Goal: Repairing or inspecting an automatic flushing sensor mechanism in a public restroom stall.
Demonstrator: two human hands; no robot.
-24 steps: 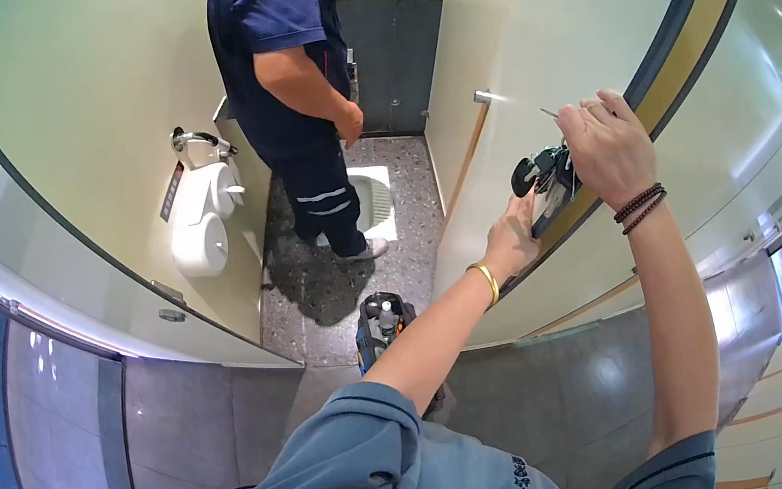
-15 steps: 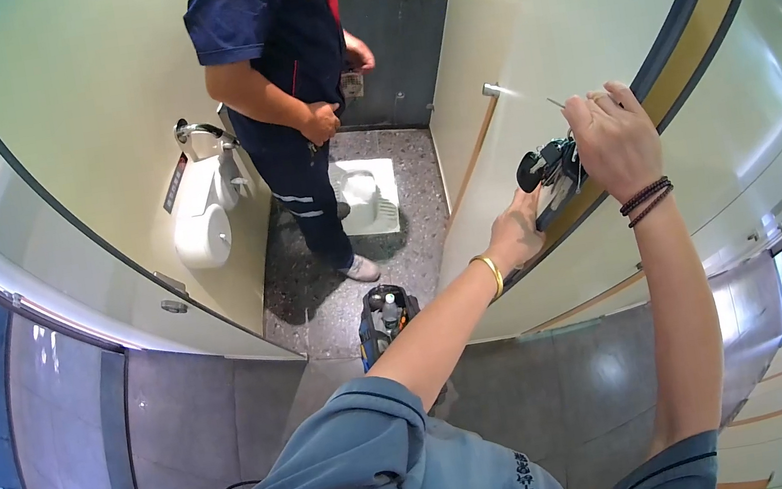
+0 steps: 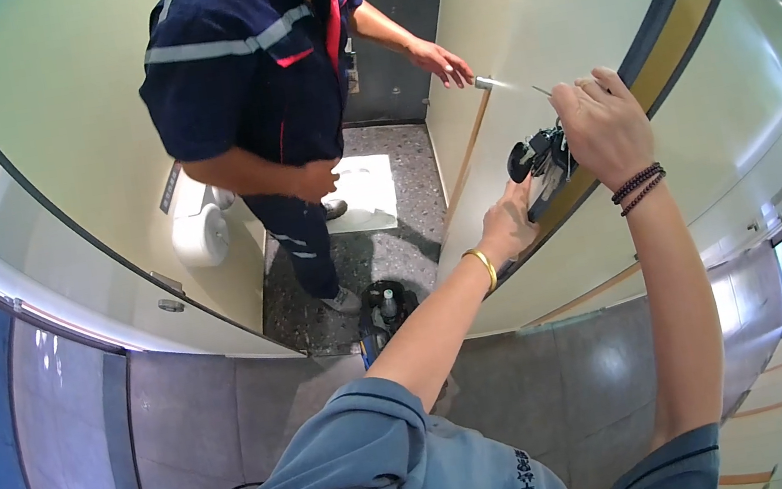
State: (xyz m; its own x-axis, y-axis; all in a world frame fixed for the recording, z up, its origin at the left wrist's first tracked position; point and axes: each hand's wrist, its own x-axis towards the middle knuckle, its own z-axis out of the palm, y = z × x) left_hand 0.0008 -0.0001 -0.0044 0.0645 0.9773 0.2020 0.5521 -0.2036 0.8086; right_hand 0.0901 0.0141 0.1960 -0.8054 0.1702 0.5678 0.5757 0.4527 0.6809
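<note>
My right hand [image 3: 606,126], a dark beaded bracelet on its wrist, is closed by the edge of the open stall door [image 3: 561,27]. A thin metal piece sticks out from its fingertips. Below those fingers hangs what looks like a bunch of keys [image 3: 544,153] with a round black fob. My left hand [image 3: 509,225], below a gold bangle, rests on the door edge. Its fingers stretch up toward a metal plate [image 3: 549,182] just under the bunch; part of the plate is hidden.
Inside the stall a co-worker [image 3: 237,95] in dark blue workwear reaches toward the door's rail end [image 3: 483,82]. A squat toilet [image 3: 363,193] is set in the floor. A white paper dispenser [image 3: 200,235] hangs on the left wall. A black tool bag [image 3: 386,308] stands at the threshold.
The co-worker has leaned nearer and stretched an arm out to the rail on the door. My hands and the hanging bunch have shifted slightly left; my grip looks the same.
</note>
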